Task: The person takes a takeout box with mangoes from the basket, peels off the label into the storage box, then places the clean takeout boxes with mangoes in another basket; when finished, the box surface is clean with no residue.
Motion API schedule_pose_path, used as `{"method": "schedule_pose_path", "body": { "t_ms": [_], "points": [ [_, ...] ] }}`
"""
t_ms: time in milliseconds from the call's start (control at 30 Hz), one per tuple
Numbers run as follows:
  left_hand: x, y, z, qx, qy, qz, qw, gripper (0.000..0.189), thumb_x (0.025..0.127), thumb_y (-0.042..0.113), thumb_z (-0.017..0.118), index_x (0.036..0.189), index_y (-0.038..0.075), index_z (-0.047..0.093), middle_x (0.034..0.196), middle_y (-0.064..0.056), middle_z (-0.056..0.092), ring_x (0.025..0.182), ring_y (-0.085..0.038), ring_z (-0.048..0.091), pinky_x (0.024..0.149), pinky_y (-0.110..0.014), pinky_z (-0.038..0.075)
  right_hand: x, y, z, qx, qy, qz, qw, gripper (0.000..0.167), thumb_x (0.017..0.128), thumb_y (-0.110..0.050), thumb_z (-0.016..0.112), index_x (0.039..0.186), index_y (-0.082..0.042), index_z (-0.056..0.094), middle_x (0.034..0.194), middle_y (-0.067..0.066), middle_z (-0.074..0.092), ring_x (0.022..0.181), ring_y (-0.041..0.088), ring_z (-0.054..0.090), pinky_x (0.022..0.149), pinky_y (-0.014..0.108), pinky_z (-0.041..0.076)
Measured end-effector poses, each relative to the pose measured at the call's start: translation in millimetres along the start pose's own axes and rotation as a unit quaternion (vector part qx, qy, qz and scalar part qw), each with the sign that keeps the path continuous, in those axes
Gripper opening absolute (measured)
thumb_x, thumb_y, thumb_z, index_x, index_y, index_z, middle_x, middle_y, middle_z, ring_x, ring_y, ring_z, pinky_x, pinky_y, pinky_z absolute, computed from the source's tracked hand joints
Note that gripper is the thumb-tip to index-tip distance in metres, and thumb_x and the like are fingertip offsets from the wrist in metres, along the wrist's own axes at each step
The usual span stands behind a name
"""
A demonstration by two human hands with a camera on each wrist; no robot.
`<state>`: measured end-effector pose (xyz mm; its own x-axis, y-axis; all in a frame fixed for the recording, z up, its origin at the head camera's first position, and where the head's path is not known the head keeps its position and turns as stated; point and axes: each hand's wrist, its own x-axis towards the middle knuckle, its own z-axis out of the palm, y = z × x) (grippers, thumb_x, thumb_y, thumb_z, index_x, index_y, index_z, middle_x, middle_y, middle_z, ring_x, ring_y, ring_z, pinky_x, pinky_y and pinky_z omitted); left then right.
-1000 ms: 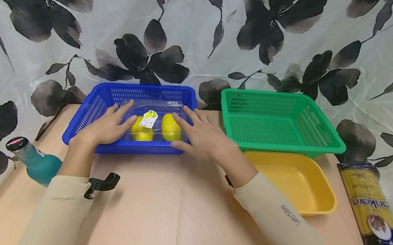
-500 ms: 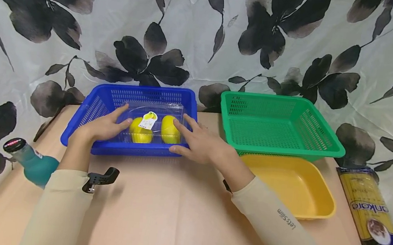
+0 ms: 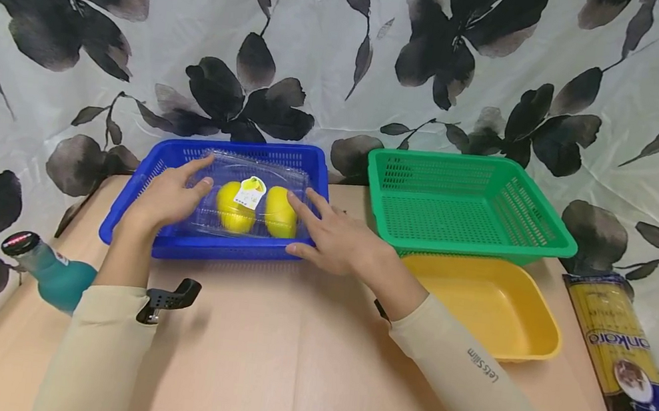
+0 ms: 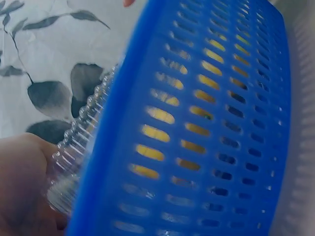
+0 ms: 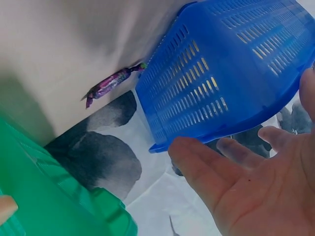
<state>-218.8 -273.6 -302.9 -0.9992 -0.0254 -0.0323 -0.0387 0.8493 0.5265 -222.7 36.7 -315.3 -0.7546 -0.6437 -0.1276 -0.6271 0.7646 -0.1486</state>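
A clear plastic clamshell box (image 3: 261,168) with two yellow fruits (image 3: 237,208) and a paper label (image 3: 250,192) lies in the blue basket (image 3: 228,252), its left side raised. My left hand (image 3: 164,195) pinches the box's left edge between thumb and fingers. In the left wrist view, the ridged edge of the clamshell box (image 4: 81,132) stands above the basket rim beside my left hand (image 4: 24,177). My right hand (image 3: 341,237) reaches over the basket's right end with straight, spread fingers near the box. In the right wrist view, my right hand (image 5: 261,191) is beside the basket rim.
A green basket (image 3: 470,244) stands at the back right, with a yellow tray (image 3: 494,303) in front. A pasta bag (image 3: 626,364) lies far right, and a teal bottle (image 3: 62,278) is at left. A purple-wrapped candy (image 5: 110,84) lies between the baskets.
My left hand has gone from spread fingers beside the box to pinching its left edge. The box's left side has risen and the box has shifted slightly left. My right hand has barely moved.
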Motion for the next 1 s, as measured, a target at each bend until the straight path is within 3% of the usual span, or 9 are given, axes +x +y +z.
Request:
{"method": "schedule_pose_path", "body": {
  "t_ms": [100,333,433,533,667,833,933,1000],
  "points": [
    [-3.1,8.3,-5.0,0.008,0.02,0.008,0.9997,0.06,0.109,0.042,0.036,0.166,0.026,0.02,0.167,-0.026,0.021,0.152,-0.053,0.013,0.113,-0.078,0.014,-2.0,-1,-2,-0.001,0.003,0.002,1.0,0.086,0.103,-0.064,0.042,0.165,-0.035,-0.009,0.173,0.011,-0.002,0.151,0.047,0.029,0.121,0.059,0.027],
    [-16.6,20.9,-20.2,0.029,0.085,0.03,0.9955,0.057,0.109,0.039,0.036,0.164,0.029,0.027,0.158,-0.033,0.033,0.145,-0.055,0.027,0.11,-0.077,0.022,-8.9,-2,-6,-0.002,0.013,-0.005,0.9999,0.086,0.103,-0.061,0.044,0.165,-0.034,-0.009,0.173,0.011,-0.003,0.153,0.045,0.025,0.119,0.058,0.033],
    [-26.2,23.4,-27.9,0.029,0.118,0.02,0.9923,0.056,0.109,0.041,0.035,0.164,0.033,0.027,0.158,-0.033,0.033,0.144,-0.056,0.028,0.109,-0.079,0.021,-13.1,-3,-8,0.003,0.026,-0.019,0.9995,0.086,0.103,-0.06,0.046,0.166,-0.034,-0.007,0.173,0.011,-0.003,0.154,0.042,0.023,0.116,0.056,0.038],
    [-34.5,29.6,-31.8,0.018,0.146,0.016,0.989,0.056,0.108,0.042,0.036,0.163,0.039,0.025,0.158,-0.032,0.033,0.143,-0.056,0.03,0.107,-0.08,0.023,-18.4,-4,-11,0.008,0.039,-0.022,0.999,0.087,0.103,-0.06,0.048,0.165,-0.035,-0.007,0.173,0.009,-0.008,0.154,0.038,0.026,0.108,0.055,0.047],
    [-41.9,42.1,-32.5,0.008,0.175,0.036,0.9839,0.054,0.108,0.041,0.037,0.161,0.042,0.028,0.149,-0.032,0.04,0.133,-0.053,0.039,0.099,-0.073,0.033,-26.4,-4,-18,-0.002,0.072,-0.004,0.9974,0.089,0.101,-0.06,0.05,0.165,-0.035,-0.007,0.173,0.007,-0.014,0.152,0.038,0.033,0.094,0.054,0.057],
    [-53.5,55.0,-33.3,0.011,0.207,0.049,0.9771,0.053,0.108,0.038,0.038,0.161,0.042,0.03,0.14,-0.03,0.044,0.12,-0.048,0.044,0.09,-0.065,0.036,-37.0,-2,-27,-0.015,0.112,0.009,0.9936,0.096,0.099,-0.063,0.054,0.166,-0.031,-0.006,0.172,0.01,-0.016,0.155,0.047,0.015,0.107,0.06,0.046],
    [-61.0,61.0,-35.2,0.012,0.22,0.057,0.9737,0.053,0.108,0.037,0.04,0.16,0.042,0.03,0.139,-0.029,0.045,0.115,-0.046,0.044,0.087,-0.062,0.035,-44.0,2,-30,-0.004,0.114,0.013,0.9933,0.1,0.096,-0.067,0.055,0.165,-0.033,-0.009,0.171,0.009,-0.019,0.156,0.045,0.012,0.111,0.061,0.041],
    [-65.7,65.2,-36.4,0.01,0.224,0.064,0.9723,0.053,0.108,0.036,0.04,0.16,0.043,0.031,0.138,-0.028,0.046,0.113,-0.045,0.045,0.085,-0.06,0.035,-49.0,5,-32,0.004,0.116,0.01,0.9931,0.104,0.094,-0.069,0.055,0.164,-0.034,-0.012,0.171,0.007,-0.02,0.156,0.043,0.012,0.109,0.06,0.043]
  ]
}}
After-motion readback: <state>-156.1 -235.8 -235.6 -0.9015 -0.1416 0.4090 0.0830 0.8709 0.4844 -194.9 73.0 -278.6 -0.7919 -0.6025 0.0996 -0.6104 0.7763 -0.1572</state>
